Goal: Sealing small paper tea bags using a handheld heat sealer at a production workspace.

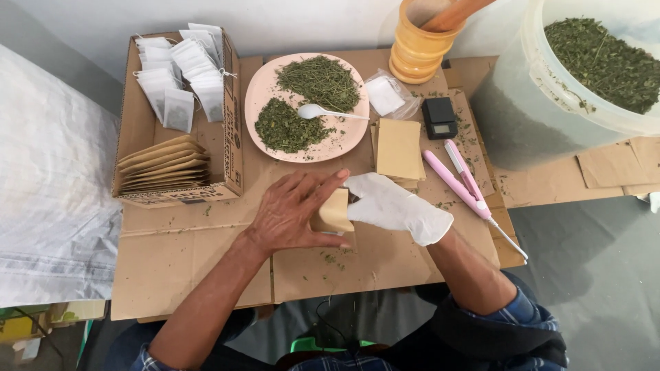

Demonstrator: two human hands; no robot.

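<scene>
Both forearms reach in from the near edge and meet at the middle of the cardboard sheet (206,261) that covers the work surface. The bare left hand (292,213) lies palm down, fingers spread and slightly curled, its fingertips and thumb closed around the left side of a small kraft paper pouch (334,211). The right hand (395,206), in a white glove, comes from the opposite side with the wrist bent inward, its fingers pinching the pouch's right edge, so both hands grasp the same pouch. The pouch is tan, flat and roughly rectangular, tilted up off the cardboard between the two hands, mostly hidden by them; whether it is open or sealed cannot be told. Just beyond the hands sits a stack of like pouches (399,148), a pink plate (265,89) with two heaps of dried green herb and a white spoon (320,111), and to the right a pink sealing tool (457,175). A cardboard box (230,148) at left holds white filter bags and more pouches.
</scene>
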